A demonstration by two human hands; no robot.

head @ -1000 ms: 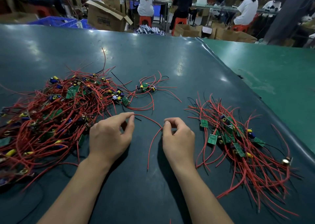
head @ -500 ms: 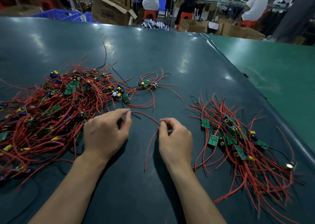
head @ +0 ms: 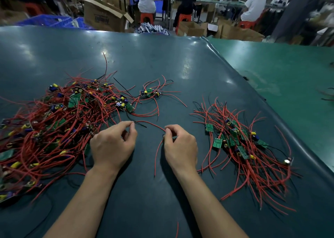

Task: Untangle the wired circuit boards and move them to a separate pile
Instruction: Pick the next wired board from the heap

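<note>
A big tangled heap of green circuit boards with red wires (head: 54, 129) lies on the left of the dark table. A smaller sorted pile of boards (head: 240, 147) lies on the right. One separate wired board (head: 149, 92) sits behind my hands. My left hand (head: 113, 145) pinches a red wire (head: 153, 124) at the heap's edge between thumb and forefinger. My right hand (head: 179, 147) pinches the same wire further along; its loose end (head: 156, 158) hangs down between my hands.
The dark green table mat (head: 162, 60) ends at a raised edge on the right, beside a lighter green surface (head: 280, 71). Beyond the table stand cardboard boxes (head: 104, 15), blue crates (head: 47, 20) and seated people on red stools.
Both hands stay pinched on the red wire in nearly the same place. The view has tilted down a little, so the piles sit lower in frame.
</note>
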